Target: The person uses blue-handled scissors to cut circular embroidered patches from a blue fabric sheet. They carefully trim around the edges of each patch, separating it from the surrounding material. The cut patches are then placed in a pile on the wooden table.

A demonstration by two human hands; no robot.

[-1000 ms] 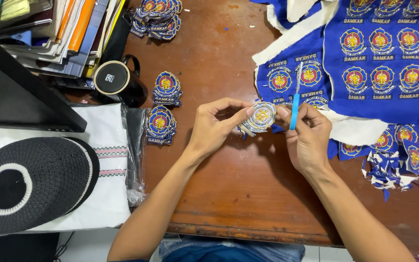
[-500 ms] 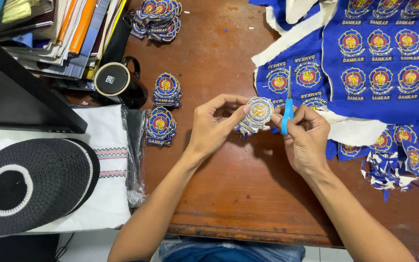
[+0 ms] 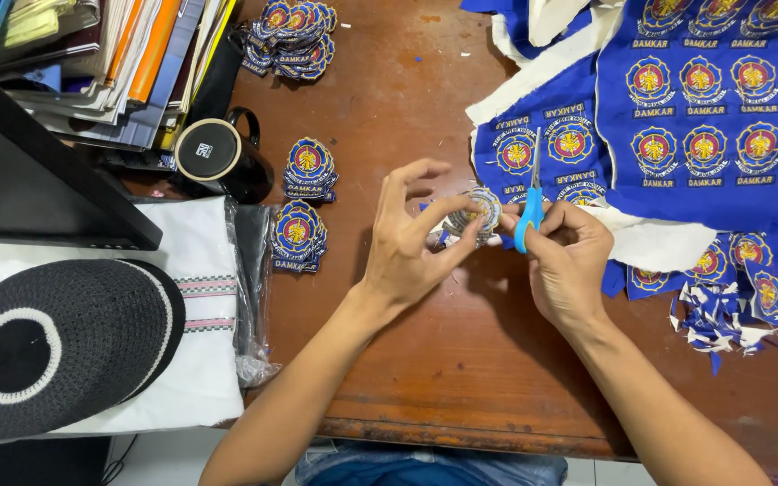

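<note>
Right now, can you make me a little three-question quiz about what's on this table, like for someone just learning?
1. True or false: the right hand holds blue-handled scissors.
2. What does the left hand pinch between its fingertips?
A. a round embroidered patch
B. a pencil
C. a spoon
3. What stands on the wooden table just left of the two small piles of cut patches?

Key
1. True. The blades point up, away from the person.
2. A. The patch is held above the table, next to the scissors.
3. A black mug lying with its mouth toward the camera, beside the stack of papers and folders.
</note>
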